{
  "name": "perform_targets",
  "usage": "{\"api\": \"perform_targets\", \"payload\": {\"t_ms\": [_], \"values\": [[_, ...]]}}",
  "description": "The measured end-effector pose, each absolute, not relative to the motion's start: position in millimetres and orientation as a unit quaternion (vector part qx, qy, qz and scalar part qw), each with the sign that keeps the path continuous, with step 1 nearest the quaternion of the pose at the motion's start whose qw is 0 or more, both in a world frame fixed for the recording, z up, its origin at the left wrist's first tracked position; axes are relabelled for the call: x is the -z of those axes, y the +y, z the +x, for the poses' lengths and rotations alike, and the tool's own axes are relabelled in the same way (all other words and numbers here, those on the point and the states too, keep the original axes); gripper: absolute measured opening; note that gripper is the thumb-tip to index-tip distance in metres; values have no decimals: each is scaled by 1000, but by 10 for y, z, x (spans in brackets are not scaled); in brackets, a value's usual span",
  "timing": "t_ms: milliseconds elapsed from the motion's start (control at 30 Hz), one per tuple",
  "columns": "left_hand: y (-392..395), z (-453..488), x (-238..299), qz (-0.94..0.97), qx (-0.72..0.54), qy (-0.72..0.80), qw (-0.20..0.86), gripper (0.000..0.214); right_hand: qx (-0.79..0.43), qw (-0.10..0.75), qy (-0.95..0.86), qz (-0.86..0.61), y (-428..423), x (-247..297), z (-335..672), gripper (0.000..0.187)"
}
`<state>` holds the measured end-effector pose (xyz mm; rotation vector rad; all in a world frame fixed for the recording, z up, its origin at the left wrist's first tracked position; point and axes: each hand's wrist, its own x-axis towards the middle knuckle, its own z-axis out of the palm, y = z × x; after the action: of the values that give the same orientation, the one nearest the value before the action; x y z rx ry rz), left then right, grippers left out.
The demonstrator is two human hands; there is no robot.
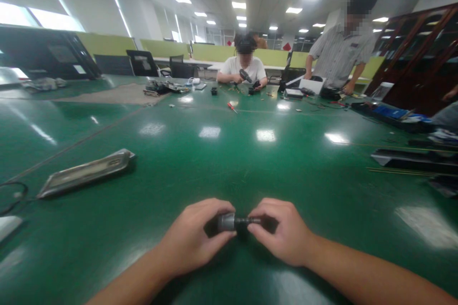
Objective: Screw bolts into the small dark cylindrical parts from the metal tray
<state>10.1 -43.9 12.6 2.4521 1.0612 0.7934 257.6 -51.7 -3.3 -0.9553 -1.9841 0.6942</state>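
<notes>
Both my hands meet low in the middle of the picture, just above a glossy green table (229, 162). Between them is a small cylindrical part (234, 222), grey metal at its left end and black at its right. My left hand (195, 240) has its fingers closed round the grey end. My right hand (282, 231) pinches the black end with thumb and fingers. What the part is I cannot make out.
A flat metal tray (86, 173) lies to the left, a black cable (14, 195) beyond it. Dark flat panels (411, 158) lie at the right. Across the table a seated person (243, 69) holds a tool and another person (341, 52) stands; a red screwdriver (232, 107) lies near them.
</notes>
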Motion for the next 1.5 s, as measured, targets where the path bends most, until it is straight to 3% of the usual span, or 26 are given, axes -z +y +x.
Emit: {"api": "perform_targets", "payload": {"t_ms": [1500], "values": [[-407, 81, -189, 868, -296, 377, 128, 26, -265, 412, -781, -387, -514, 5, 2590, 3]]}}
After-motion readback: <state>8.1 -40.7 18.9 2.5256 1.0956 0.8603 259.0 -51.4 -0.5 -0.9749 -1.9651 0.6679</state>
